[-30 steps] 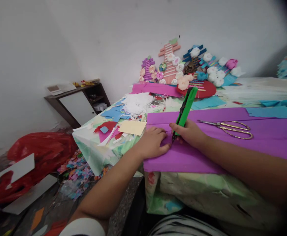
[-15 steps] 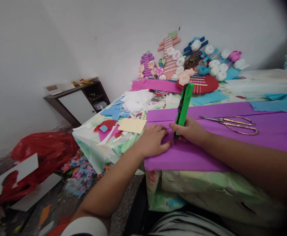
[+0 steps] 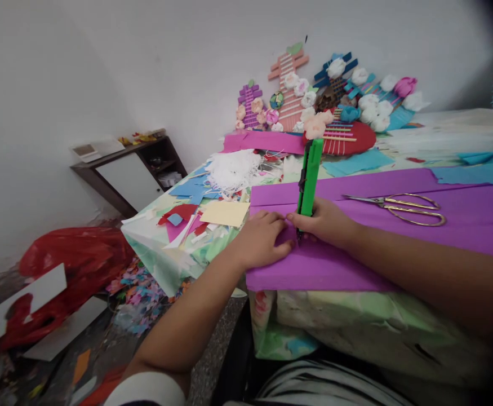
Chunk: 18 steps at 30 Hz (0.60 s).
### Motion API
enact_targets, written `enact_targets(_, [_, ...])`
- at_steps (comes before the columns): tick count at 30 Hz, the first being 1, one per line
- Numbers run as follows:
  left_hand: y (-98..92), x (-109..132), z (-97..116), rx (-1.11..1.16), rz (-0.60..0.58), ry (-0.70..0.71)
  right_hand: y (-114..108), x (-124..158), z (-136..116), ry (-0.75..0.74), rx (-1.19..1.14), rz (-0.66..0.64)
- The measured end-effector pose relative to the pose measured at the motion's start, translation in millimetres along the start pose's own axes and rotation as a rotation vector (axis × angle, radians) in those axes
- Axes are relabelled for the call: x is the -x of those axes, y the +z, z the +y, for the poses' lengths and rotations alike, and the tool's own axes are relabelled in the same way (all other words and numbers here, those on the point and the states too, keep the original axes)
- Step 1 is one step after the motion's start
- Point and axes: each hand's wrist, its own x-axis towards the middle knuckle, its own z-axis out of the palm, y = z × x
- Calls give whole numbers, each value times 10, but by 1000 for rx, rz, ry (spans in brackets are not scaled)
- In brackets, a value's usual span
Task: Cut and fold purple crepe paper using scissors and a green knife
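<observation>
Purple crepe paper (image 3: 398,242) lies in folded layers along the table's front edge. My left hand (image 3: 265,239) rests flat on its left end, fingers and thumb spread apart. Beside it, my right hand (image 3: 324,223) is closed around a green utility knife (image 3: 310,177), held nearly upright with its lower end at the paper. The blade tip is too small to make out clearly. To the right, gold-handled scissors (image 3: 402,207) lie on the purple paper, apart from both hands.
A pale yellow card (image 3: 225,213), paper scraps and a heap of white shreds (image 3: 234,171) cover the table's left part. Decorated guitar shapes (image 3: 289,96) with paper flowers lean on the wall. A red plastic bag (image 3: 77,254) and scraps lie on the floor; a cabinet (image 3: 130,179) stands behind.
The green utility knife has tilted to a more upright position and shifted slightly left. My left hand stays on the purple paper. The whole view has moved a little.
</observation>
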Motion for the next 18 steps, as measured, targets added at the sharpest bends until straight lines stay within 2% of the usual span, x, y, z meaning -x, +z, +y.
enact_targets(6, [-13, 2, 16, 22, 15, -9, -5, 23, -33, -28, 24, -82])
enact_targets(10, [-14, -1, 18, 9, 15, -8, 7, 17, -28, -38, 52, -53])
enact_targets(18, [-25, 3, 12, -11, 5, -1, -18, -3, 21, 3, -39, -14])
